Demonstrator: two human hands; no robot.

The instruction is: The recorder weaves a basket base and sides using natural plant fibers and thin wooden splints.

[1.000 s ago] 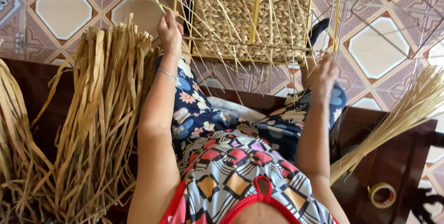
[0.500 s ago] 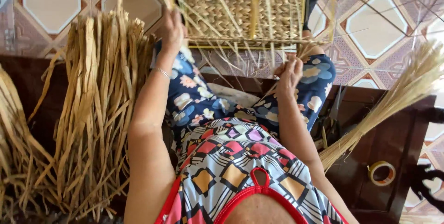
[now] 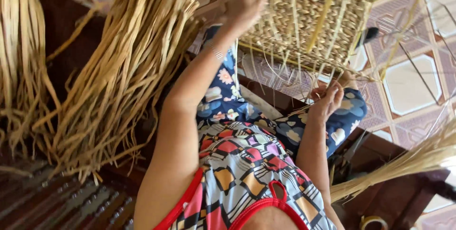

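Head view, woven basket: a half-made woven basket point(image 3: 308, 18) of pale straw is held up in front of the knees, over the tiled floor point(image 3: 408, 87), so that its lower edge with the loose ends faces the person.
Head view, left hand: the left hand point(image 3: 244, 4) is raised against the basket's left side, seemingly to steady it; the hand is blurred, and whether the fingers are closed on a strand cannot be told.
Head view, right hand: the right hand point(image 3: 327, 99) is kept lower, just under the basket's bottom edge, where the free strands hang; the fingers are curled together among those strands, apparently pinched on one or two, though the exact grip is not clear.
Head view, loose strands: long thin strands point(image 3: 280, 68) are left trailing from the woven part down to the lap, within reach of both hands.
Head view, supply on the left: a thick bundle of flat dried strips point(image 3: 118, 78) is leaned beside the left arm, and a second bundle point(image 3: 21, 54) is stood further left, well apart from the basket.
Head view, supply on the right: a sheaf of finer stalks point(image 3: 408, 163) is laid near the right elbow, on the dark wooden seat point(image 3: 389, 201).
Head view, small item: a roll of tape point(image 3: 373, 221) is seen at the bottom edge, untouched.
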